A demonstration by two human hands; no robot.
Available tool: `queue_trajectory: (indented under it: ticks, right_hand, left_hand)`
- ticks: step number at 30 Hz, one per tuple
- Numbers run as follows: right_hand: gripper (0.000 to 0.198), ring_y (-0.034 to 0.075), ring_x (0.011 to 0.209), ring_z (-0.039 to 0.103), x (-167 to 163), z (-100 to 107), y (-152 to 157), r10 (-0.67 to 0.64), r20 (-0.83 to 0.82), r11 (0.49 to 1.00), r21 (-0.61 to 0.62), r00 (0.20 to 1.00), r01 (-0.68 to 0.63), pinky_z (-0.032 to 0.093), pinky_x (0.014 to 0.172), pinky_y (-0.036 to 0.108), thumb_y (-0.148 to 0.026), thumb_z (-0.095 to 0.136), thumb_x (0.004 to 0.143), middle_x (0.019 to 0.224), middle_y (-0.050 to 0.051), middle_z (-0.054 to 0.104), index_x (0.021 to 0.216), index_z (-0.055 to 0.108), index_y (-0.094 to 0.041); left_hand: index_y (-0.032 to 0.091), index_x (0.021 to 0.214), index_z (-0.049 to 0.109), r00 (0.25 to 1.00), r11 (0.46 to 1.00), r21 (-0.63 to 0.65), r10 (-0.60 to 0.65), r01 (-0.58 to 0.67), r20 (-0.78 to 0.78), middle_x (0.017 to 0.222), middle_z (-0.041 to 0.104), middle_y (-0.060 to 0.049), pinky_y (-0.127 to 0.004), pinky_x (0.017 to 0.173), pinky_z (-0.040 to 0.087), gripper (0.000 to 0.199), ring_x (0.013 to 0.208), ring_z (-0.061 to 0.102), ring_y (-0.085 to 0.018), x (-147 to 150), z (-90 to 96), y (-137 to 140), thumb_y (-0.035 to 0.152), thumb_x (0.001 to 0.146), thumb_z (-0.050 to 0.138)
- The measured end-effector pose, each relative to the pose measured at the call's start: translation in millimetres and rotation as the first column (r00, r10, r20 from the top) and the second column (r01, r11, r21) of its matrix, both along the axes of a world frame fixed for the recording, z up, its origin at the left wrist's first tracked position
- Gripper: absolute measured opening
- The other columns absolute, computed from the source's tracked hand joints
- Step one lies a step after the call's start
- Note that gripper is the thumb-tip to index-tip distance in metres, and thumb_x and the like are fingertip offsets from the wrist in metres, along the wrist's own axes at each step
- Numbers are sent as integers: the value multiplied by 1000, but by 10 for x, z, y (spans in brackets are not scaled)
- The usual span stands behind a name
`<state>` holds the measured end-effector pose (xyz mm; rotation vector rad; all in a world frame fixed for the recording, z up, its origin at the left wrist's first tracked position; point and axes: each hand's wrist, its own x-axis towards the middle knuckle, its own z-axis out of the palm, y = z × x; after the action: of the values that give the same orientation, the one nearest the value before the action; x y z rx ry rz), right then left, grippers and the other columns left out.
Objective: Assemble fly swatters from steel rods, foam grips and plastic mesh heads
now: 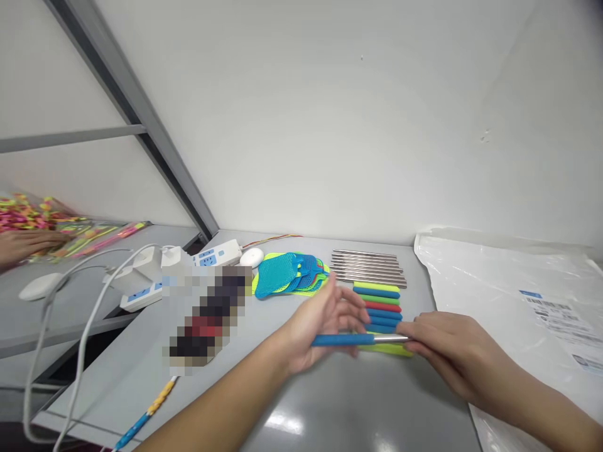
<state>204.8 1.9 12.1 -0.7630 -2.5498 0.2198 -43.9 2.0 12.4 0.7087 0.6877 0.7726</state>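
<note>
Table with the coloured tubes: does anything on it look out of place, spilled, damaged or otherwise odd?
Nothing looks spilled or damaged: the metal rods and coloured tubes lie in fairly neat rows. The one oddity is the pixelated patch left of the mesh pieces, which hides what lies there.

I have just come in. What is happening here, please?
A person's right hand pinches a thin silver metal rod; its blue tubular sleeve crosses the loosely open left hand. On the grey table, red, green, blue and yellow tubular sleeves lie in a row, with bare silver metal rods beyond them. Flat perforated blue and yellow-green pieces are piled left of these.
</note>
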Motion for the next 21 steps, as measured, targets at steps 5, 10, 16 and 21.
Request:
queue_trajectory:
  ticks: [5,10,16,21]
  right_hand:
    - [21,15,75,62,57,93,137,-31,3,988,-150,1000,31,49,65,25,-24,48,94,86,2,66,111,60,-28]
    - [47,22,95,64,89,201,268,-223,-25,926,-317,974,204,55,65,26,-41,57,87,110,6,64,132,47,-31]
    - [33,22,99,62,-342,74,610,-279,-128,920,-321,952,226,54,81,35,-39,37,97,110,8,63,125,49,-25]
    - [27,24,112,56,-1237,54,692,36,23,996,80,999,-38,48,95,43,-27,53,90,121,9,60,116,57,-24]
  left_hand:
    - [18,98,59,908,910,67,-400,410,-127,70,56,0,-27,51,43,36,44,39,-7,27,90,-127,50,91,45]
    - [18,77,51,899,896,87,-438,436,10,50,32,10,-24,55,39,27,37,25,-5,-61,124,-125,40,92,48]
    - [16,52,40,870,954,168,-297,249,394,43,36,5,-29,60,43,62,34,34,-6,-168,32,-4,58,94,25]
    - [15,46,45,850,973,151,-224,172,476,45,45,1,-27,44,44,72,29,35,-6,-295,16,81,69,88,26]
